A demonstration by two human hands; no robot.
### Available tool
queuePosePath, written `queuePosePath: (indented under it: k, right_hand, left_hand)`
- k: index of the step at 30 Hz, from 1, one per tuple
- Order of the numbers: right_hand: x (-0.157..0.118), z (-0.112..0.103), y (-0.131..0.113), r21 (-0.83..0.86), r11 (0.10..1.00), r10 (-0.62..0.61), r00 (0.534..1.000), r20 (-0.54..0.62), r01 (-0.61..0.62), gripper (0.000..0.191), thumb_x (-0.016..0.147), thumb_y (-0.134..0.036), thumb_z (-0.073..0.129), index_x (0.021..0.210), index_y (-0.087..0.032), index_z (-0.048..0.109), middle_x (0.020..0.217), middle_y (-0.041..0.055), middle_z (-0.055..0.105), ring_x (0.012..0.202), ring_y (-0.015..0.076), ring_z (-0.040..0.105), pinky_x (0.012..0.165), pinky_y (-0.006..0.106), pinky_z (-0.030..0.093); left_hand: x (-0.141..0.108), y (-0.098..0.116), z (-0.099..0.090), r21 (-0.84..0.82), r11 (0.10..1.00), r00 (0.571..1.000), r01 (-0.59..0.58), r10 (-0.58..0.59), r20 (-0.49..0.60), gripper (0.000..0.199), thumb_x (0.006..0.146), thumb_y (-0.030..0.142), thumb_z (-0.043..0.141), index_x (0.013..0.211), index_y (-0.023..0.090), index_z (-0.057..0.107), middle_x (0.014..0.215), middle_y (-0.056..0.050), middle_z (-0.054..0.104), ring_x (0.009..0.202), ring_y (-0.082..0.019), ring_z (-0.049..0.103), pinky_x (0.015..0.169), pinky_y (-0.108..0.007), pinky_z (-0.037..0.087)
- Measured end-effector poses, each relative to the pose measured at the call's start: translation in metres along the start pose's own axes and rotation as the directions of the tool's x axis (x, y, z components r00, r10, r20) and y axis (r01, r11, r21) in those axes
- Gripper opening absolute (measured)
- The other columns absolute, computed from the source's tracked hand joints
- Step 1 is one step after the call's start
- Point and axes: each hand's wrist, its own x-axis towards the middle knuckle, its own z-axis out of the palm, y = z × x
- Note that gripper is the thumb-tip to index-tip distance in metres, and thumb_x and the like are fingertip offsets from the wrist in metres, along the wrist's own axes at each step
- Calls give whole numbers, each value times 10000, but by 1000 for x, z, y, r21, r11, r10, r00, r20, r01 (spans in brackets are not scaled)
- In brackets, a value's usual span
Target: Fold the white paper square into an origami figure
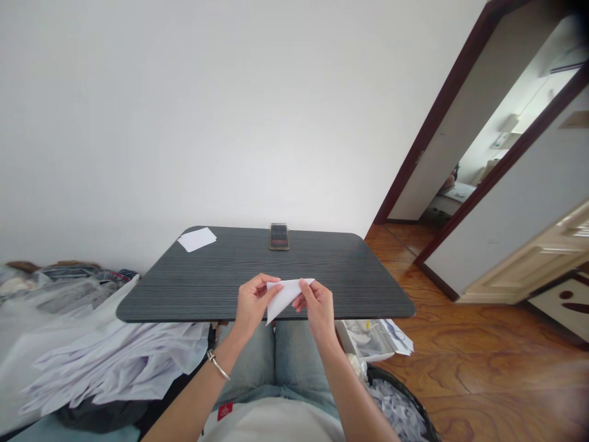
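A folded piece of white paper (286, 294), roughly triangular with a point hanging down at the left, is held above the near edge of the dark table (221, 264). My left hand (254, 302) pinches its upper left side between thumb and fingers. At its upper right corner, my right hand (316, 307) grips it with the thumb on top and the fingers curled beneath. A small stack of white paper sheets (197, 239) lies at the table's far left corner. A phone (278, 237) rests at the back edge, near the middle.
White cloth (119, 362) and plastic-wrapped clothes are piled left of the table. Below its right side are an open white box (365, 341) and a black bag (400, 405) full of paper scraps. A doorway (442, 123) stands to the right beyond the wooden floor.
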Motion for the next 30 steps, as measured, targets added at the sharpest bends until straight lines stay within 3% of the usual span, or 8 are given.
queuePosePath:
  k: [8, 13, 21, 30]
  right_hand:
    - [0, 1, -5, 8, 998, -56, 998, -16, 56, 255, 748, -386, 592, 796, -137, 618, 476, -34, 553, 396, 86, 498, 359, 171, 375]
    - [2, -1, -2, -52, 998, -45, 998, 38, 47, 286, 760, -377, 571, 861, -120, 643, 516, -5, 593, 453, 112, 545, 378, 183, 379]
    - [3, -5, -2, -173, 978, -104, 991, 88, 118, 304, 810, -373, 496, 885, -122, 651, 479, -9, 578, 374, 79, 420, 367, 184, 318]
    - [1, -1, -5, -140, 984, -102, 993, 52, 108, 345, 810, -424, 480, 872, -120, 631, 416, -31, 537, 339, 78, 393, 348, 185, 291]
  left_hand:
    - [-1, -2, 1, 53, 997, 996, -62, 65, -61, 175, 658, 308, 675, 710, 143, 652, 651, -15, 652, 547, -117, 561, 494, -200, 415]
    - [0, -4, -1, 128, 987, 995, -101, 103, -15, 160, 686, 302, 653, 709, 143, 654, 677, -25, 656, 591, -131, 572, 522, -206, 425]
    - [1, 6, -1, 185, 974, 991, -133, 131, 20, 138, 692, 289, 644, 713, 155, 666, 673, -23, 672, 584, -135, 577, 524, -210, 434]
    - [0, 6, 3, 148, 982, 992, -118, 124, -28, 125, 656, 279, 667, 659, 154, 674, 629, -20, 679, 537, -128, 568, 481, -204, 427]
